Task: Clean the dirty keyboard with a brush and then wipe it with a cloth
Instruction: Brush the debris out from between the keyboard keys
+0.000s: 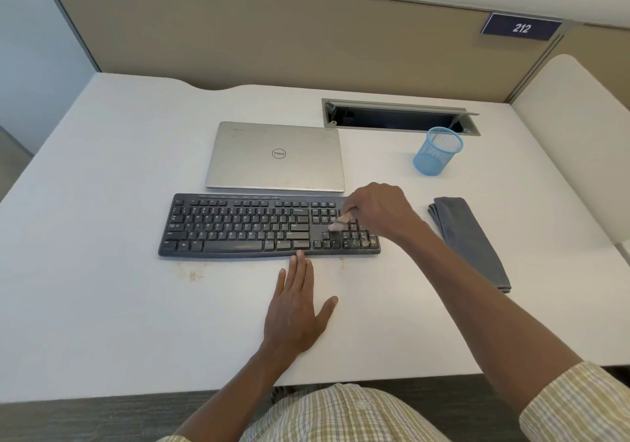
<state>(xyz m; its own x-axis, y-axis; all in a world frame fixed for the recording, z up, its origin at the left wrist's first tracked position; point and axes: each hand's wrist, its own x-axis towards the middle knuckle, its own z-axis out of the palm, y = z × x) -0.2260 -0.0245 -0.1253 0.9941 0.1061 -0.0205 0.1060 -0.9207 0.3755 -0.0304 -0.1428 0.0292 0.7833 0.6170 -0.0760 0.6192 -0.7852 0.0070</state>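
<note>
Brush gripped by right hand on keyboard at 3 o'clock; left hand laid flat, fingers straight, on bench.

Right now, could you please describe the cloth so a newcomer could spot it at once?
On the white desk, look right of the black keyboard. The cloth lies folded there, long, flat and grey, unlike the upright blue mesh cup behind it.

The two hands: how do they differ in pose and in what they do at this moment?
The right hand is raised over the keyboard, fingers curled round a brush; the left hand lies flat on the desk, fingers straight, holding nothing. The right hand works at the number pad end; the left hand only touches the keyboard's front edge with a fingertip. Both are bare and near the keyboard.
</note>
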